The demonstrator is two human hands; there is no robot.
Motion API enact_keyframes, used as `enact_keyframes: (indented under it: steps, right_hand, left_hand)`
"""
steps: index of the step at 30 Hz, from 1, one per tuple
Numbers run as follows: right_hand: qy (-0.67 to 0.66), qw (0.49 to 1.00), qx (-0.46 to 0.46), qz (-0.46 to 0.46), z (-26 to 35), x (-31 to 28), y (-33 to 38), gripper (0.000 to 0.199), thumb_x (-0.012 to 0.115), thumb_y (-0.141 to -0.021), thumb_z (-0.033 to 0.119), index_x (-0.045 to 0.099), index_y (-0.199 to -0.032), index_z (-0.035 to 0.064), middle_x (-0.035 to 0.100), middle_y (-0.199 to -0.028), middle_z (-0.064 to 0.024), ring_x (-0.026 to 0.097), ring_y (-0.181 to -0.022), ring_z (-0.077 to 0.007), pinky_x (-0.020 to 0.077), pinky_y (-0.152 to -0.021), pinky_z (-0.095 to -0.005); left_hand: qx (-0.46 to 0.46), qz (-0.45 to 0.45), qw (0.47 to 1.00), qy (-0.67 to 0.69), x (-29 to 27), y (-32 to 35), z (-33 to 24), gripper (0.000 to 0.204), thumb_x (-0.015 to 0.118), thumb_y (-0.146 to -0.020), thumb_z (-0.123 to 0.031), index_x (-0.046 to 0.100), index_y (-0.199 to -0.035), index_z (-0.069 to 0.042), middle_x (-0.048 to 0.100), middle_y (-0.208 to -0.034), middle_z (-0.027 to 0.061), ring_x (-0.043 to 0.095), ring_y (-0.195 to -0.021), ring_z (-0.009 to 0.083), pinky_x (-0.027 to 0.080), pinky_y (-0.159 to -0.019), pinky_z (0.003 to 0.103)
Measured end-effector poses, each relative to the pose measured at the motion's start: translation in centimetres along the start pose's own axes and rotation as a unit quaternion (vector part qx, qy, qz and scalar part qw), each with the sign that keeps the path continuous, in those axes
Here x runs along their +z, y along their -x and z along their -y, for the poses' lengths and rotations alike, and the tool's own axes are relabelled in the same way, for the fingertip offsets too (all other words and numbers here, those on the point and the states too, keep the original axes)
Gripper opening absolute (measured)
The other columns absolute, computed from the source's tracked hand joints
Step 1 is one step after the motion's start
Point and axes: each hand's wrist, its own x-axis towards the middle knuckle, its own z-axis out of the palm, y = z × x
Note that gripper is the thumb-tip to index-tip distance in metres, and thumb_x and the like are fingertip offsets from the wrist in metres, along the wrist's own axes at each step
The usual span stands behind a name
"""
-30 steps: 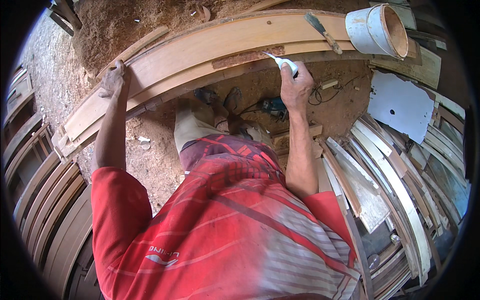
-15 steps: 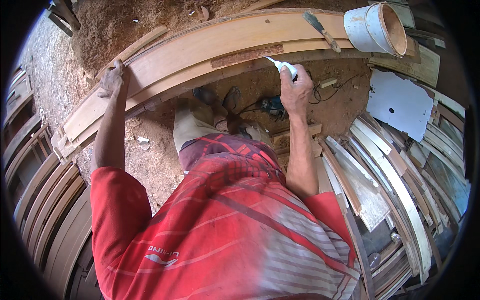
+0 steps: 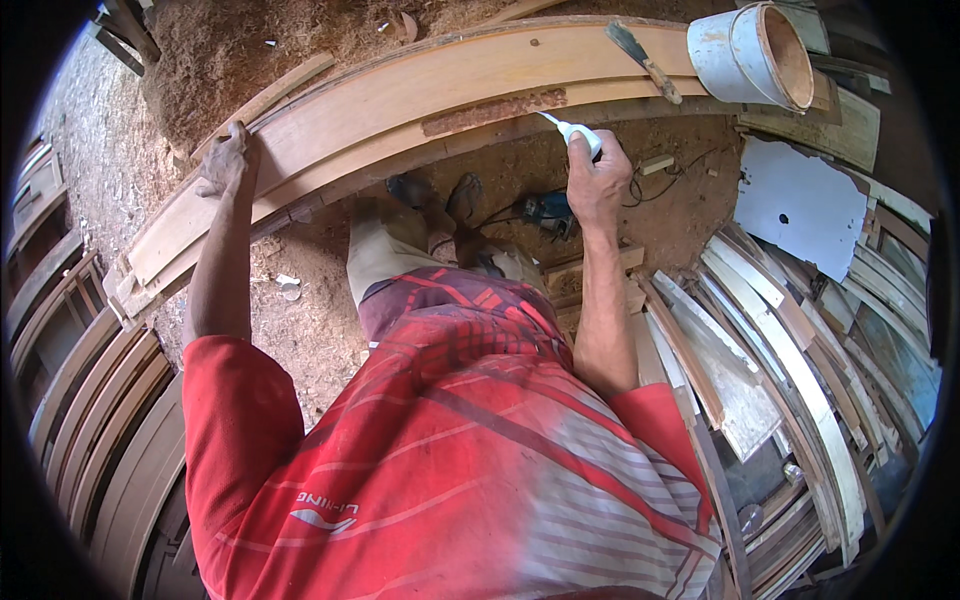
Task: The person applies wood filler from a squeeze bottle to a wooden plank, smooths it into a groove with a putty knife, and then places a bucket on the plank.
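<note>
My right hand (image 3: 600, 175) is closed round a small white squeeze bottle (image 3: 580, 140) with a long thin nozzle. The nozzle tip points up and left, just off the near edge of a long wooden board (image 3: 400, 95). Close to that tip, a rough reddish-brown patch (image 3: 495, 112) runs along the board's stepped near side. At the left part of the board, my left hand (image 3: 228, 160) grips it, fingers bent over its far side. What the left fingertips touch is partly hidden.
On the board's right end lie a putty knife (image 3: 643, 63) and a tipped white bucket (image 3: 745, 58). Below, a blue power tool (image 3: 550, 212) with a cord rests on the dusty floor. Wood offcuts (image 3: 790, 350) are piled at right, curved-looking planks (image 3: 110, 410) at left.
My right hand has shifted slightly right with the squeeze bottle, drawing the nozzle tip a little away from the brown patch. My left hand stays in place.
</note>
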Motion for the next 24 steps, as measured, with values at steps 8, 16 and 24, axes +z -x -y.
enact_keyframes:
  steps: [8, 16, 24]
  right_hand:
    - [-0.001, 1.000, 0.010, -0.013, -0.5, -0.2, -0.4, 0.022, 0.068, -0.096, 0.019, 0.069, -0.093, -0.0028, 0.058, -0.071, -0.0008, 0.050, -0.067, -0.0102, 0.0436, -0.061, -0.0314]
    - [-0.004, 1.000, 0.015, 0.015, 0.4, 0.4, -0.1, 0.023, 0.067, -0.095, 0.021, 0.068, -0.092, -0.0018, 0.060, -0.069, -0.0064, 0.053, -0.064, -0.0145, 0.0459, -0.060, -0.0356]
    - [0.003, 1.000, -0.002, -0.007, -0.1, 0.3, -1.0, 0.025, 0.068, -0.095, 0.022, 0.068, -0.090, -0.0017, 0.060, -0.068, -0.0081, 0.055, -0.064, -0.0152, 0.0459, -0.059, -0.0357]
  left_hand:
    - [-0.009, 0.012, 1.000, 0.001, -0.2, 0.1, -0.1, 0.066, 0.050, -0.088, -0.059, 0.076, -0.122, -0.009, 0.067, -0.136, 0.0167, 0.057, -0.133, 0.0382, 0.022, -0.115, 0.070]
    - [-0.002, 0.013, 1.000, -0.015, 1.7, -2.7, 1.7, 0.064, 0.049, -0.088, -0.060, 0.076, -0.124, -0.013, 0.068, -0.135, 0.0147, 0.060, -0.129, 0.0360, 0.027, -0.111, 0.064]
    - [-0.045, -0.014, 0.998, -0.027, 2.1, -2.2, 1.1, 0.062, 0.050, -0.088, -0.059, 0.076, -0.125, -0.017, 0.069, -0.134, 0.0131, 0.061, -0.128, 0.0344, 0.029, -0.110, 0.059]
